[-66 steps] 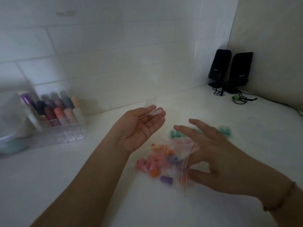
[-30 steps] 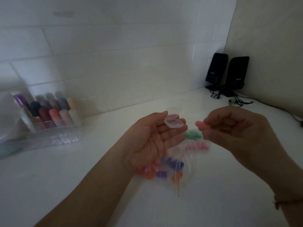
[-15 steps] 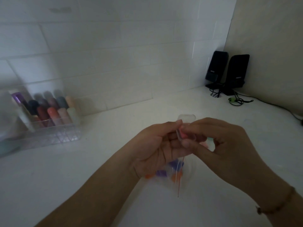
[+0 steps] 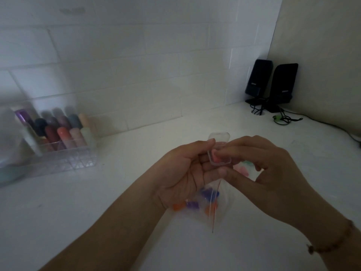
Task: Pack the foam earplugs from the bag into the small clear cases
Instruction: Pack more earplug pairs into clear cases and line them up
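1. Left hand (image 4: 187, 169) cradles open clear case (image 4: 219, 151) on curled fingers.
2. Right hand (image 4: 261, 165) pinches pink earplug (image 4: 217, 158) into it (lid up).
3. Bag (image 4: 211, 204) on counter below hands.

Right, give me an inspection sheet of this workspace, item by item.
Surface: white counter, dimly lit.
Job's things: open clear case with a pink earplug in it; bag of earplugs lying under the hands.
Clutter: clear organizer of coloured tubes; two black speakers.
Grippers: left hand holds the case; right hand presses the earplug in.
Cables: black wires by the speakers.
Surroundings: white tiled wall.
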The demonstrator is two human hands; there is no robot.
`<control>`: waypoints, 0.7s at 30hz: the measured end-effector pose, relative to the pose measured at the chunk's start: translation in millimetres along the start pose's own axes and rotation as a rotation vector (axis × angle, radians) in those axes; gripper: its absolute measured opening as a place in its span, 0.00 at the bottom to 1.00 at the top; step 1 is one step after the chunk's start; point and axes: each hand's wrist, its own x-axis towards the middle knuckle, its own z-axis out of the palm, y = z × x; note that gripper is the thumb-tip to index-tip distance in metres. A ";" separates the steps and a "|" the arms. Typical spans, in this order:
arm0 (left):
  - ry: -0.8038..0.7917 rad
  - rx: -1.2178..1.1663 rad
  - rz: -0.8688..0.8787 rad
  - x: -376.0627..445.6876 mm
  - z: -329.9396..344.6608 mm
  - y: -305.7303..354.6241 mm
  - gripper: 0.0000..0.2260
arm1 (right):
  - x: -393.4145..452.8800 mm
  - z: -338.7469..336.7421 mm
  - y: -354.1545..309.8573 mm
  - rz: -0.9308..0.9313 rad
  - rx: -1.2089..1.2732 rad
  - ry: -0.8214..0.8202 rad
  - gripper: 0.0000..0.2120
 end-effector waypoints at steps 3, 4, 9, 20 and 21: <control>0.010 0.006 0.010 -0.1 -2.0 1.1 0.23 | 1.0 -0.5 -1.8 -0.026 0.004 0.020 0.11; 0.021 0.009 0.021 -0.2 -2.9 2.9 0.22 | 1.8 -2.4 -3.7 -0.031 -0.004 0.044 0.10; 0.152 -0.058 0.157 1.1 -13.6 26.7 0.18 | 0.8 -18.8 -7.6 0.095 0.044 0.044 0.07; 0.331 -0.117 0.156 13.5 -39.6 27.6 0.11 | -11.8 26.6 1.4 0.106 -0.246 -0.530 0.20; 0.333 -0.130 0.154 14.0 -39.9 26.6 0.12 | -11.7 32.9 -1.0 0.127 -0.247 -0.499 0.20</control>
